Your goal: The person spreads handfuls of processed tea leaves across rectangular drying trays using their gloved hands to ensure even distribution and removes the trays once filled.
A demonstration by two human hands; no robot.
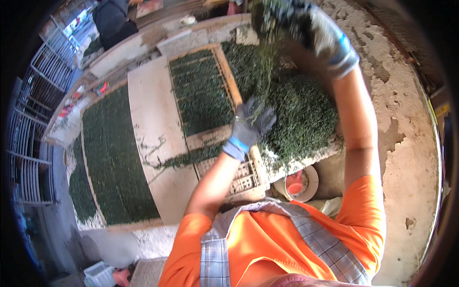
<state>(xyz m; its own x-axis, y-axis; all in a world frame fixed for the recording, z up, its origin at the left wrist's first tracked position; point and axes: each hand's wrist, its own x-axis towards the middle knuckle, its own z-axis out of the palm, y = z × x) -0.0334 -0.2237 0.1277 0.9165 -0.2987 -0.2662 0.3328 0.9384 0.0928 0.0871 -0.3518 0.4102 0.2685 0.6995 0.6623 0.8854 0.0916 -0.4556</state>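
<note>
My right hand point(304, 30), in a dark-palmed work glove with a blue band, is raised at the top, gripping a clump of dark green leafy strands point(267, 64) that hangs down; motion blurs it. Below it my left hand point(254, 120), in a similar glove, is spread with fingers apart where the strands trail, beside a wooden frame's rail point(229, 79). A large heap of the same green material point(301, 114) lies to the right of the frame. Within the frame, the green material point(200, 89) forms a flat layer.
A pale board point(161, 132) bearing scattered green bits lies left of the frame, with a long green-covered panel point(111, 158) beyond. A bucket point(310, 183) with a red scoop point(294, 184) stands below the heap. Metal racks point(36, 140) line the left. Another person in dark clothes point(111, 21) is upper left.
</note>
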